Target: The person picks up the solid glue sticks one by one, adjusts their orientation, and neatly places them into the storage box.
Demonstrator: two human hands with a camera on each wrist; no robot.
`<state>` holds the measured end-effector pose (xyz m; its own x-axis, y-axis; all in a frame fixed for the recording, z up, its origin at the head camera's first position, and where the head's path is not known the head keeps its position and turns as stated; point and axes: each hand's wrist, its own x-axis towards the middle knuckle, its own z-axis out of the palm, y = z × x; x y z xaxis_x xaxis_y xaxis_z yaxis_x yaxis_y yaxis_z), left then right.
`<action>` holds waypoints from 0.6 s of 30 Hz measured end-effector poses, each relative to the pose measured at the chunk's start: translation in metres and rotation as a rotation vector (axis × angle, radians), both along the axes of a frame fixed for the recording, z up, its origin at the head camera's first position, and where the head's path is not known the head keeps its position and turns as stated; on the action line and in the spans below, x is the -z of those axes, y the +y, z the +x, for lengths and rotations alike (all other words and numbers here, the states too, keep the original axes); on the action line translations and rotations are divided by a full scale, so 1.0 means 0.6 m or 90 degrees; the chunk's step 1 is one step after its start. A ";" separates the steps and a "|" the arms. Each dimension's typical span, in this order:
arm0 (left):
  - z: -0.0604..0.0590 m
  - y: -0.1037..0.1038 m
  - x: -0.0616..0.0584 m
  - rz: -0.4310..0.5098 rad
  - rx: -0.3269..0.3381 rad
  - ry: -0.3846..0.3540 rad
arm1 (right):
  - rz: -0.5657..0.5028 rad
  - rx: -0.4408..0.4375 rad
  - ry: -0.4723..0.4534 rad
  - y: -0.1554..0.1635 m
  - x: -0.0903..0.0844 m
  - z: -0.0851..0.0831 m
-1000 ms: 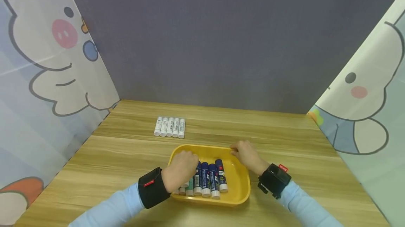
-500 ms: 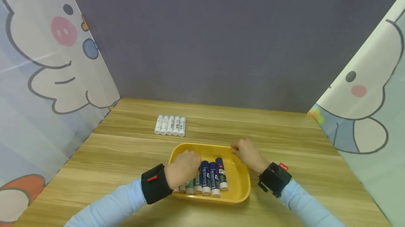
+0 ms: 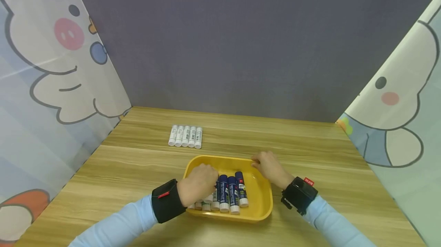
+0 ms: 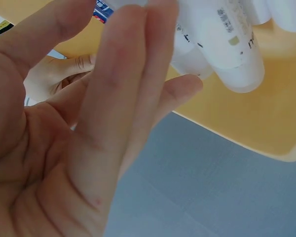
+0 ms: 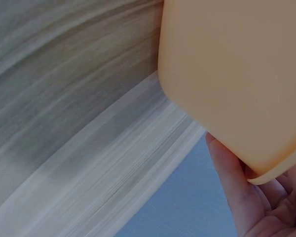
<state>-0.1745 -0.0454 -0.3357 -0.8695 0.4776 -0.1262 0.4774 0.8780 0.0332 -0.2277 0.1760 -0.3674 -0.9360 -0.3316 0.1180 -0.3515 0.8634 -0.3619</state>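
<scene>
A yellow plastic tray (image 3: 255,201) stands on the table before me, holding several glue sticks. My left hand (image 3: 200,184) reaches into its left side and pinches a white glue stick (image 4: 232,47), whose upper end is hidden behind the fingers in the left wrist view. Other white-ended sticks lie below and beside it. Just to the right of this hand, dark blue glue sticks (image 3: 233,195) with white ends lie side by side. My right hand (image 3: 270,167) grips the tray's far right corner, with fingers beneath the rim (image 5: 274,175) in the right wrist view.
Behind the tray, to the left, several white glue sticks (image 3: 185,136) lie in a neat row on the wooden table (image 3: 303,143). A dark grey panel (image 3: 227,48) rises at the back, and cartoon-printed cloths (image 3: 31,132) hang at both sides.
My left hand has shifted slightly right and up inside the tray, and the white stick end under it now shows farther right. The right hand keeps its place on the rim.
</scene>
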 end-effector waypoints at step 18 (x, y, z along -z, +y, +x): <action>0.005 -0.024 0.002 -0.001 0.042 0.052 | 0.003 -0.006 0.003 0.000 -0.001 -0.001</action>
<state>-0.1713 -0.0597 -0.3366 -0.8436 0.5340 -0.0568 0.5353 0.8446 -0.0101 -0.2283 0.1760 -0.3671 -0.9322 -0.3409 0.1212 -0.3615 0.8615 -0.3566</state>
